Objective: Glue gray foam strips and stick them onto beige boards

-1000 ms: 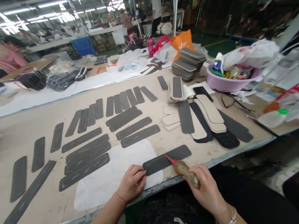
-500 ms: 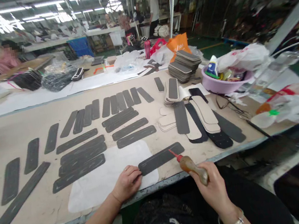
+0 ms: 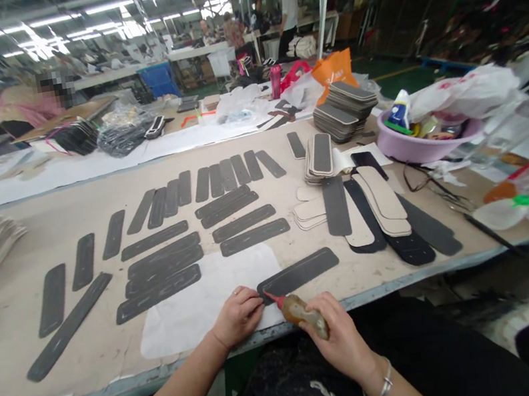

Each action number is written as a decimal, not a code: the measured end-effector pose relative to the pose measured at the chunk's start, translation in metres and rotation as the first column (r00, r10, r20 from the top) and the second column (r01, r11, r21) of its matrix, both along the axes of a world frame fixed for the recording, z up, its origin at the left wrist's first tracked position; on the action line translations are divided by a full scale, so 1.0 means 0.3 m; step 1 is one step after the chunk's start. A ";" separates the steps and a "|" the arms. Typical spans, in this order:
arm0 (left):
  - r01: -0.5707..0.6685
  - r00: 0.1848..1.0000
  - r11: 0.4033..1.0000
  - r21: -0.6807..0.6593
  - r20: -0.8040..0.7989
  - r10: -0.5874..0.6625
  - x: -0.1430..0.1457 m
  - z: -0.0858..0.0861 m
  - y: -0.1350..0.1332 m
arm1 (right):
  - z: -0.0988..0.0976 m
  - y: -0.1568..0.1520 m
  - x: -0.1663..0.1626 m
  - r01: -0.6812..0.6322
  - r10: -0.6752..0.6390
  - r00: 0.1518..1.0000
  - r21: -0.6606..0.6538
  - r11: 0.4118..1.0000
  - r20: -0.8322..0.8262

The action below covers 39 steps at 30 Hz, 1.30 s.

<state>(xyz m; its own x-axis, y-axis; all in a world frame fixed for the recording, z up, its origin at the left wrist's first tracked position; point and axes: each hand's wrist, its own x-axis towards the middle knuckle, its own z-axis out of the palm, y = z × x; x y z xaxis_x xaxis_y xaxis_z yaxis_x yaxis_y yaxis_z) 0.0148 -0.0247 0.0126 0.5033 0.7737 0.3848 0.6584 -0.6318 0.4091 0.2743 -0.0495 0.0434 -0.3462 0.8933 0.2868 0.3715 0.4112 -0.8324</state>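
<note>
Right hand clasps one bottle; left hand touches one dark strip, grip unclear.

Hands: one left hand, one right hand, total two. Squeeze bottle, lower centre: one. Dark strip at the hands: one. Fanned strips, upper centre: six. Outlying strips, far left: four. Sideways strips, centre: four. White sheet: one. Purple basin, right: one. Orange bag, upper right: one. Pale pieces, right, stacked: exact number cannot be told
</note>
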 end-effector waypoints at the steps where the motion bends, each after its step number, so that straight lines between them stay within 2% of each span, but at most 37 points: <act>1: -0.002 1.000 1.000 -0.002 0.001 0.002 0.000 0.000 -0.001 | 0.003 -0.008 0.006 0.000 0.000 1.000 -0.013 1.000 0.005; 6: -0.006 1.000 1.000 -0.021 0.010 0.007 -0.001 -0.005 -0.002 | 0.014 -0.043 0.045 -0.001 0.002 0.999 -0.035 0.999 0.034; 11: -0.025 0.999 1.000 -0.019 0.022 0.025 -0.003 -0.016 -0.003 | -0.021 -0.040 0.112 0.130 -0.132 0.991 0.053 0.990 0.032; 16: -0.008 1.000 1.000 -0.008 0.027 0.008 -0.003 -0.020 -0.004 | -0.048 -0.007 0.228 0.321 -0.337 0.939 0.178 0.930 0.068; 21: 0.002 1.000 1.000 -0.008 0.026 -0.001 -0.004 -0.020 0.000 | -0.035 0.022 0.289 0.440 -0.478 0.875 0.282 0.852 0.078; 24: -0.005 0.999 1.000 -0.009 0.032 0.005 -0.001 -0.013 0.001 | -0.015 0.018 0.245 0.403 -0.425 0.905 0.254 0.879 0.036; 28: -0.018 0.999 0.999 -0.034 0.030 0.019 0.006 -0.003 0.000 | 0.014 -0.001 0.129 0.189 -0.190 0.982 0.136 0.973 -0.008; 31: -0.026 0.999 0.999 -0.038 0.029 0.027 0.009 0.001 0.002 | 0.018 -0.006 0.082 0.082 -0.085 0.996 0.077 0.994 0.041; 34: -0.015 1.000 1.000 -0.022 0.026 0.016 0.008 0.001 0.004 | -0.004 0.009 0.111 0.123 -0.130 0.987 0.081 0.989 0.090; 39: 0.004 0.999 1.000 -0.007 0.034 -0.003 0.001 -0.010 0.007 | -0.044 0.068 0.240 0.333 -0.361 0.926 0.208 0.920 0.112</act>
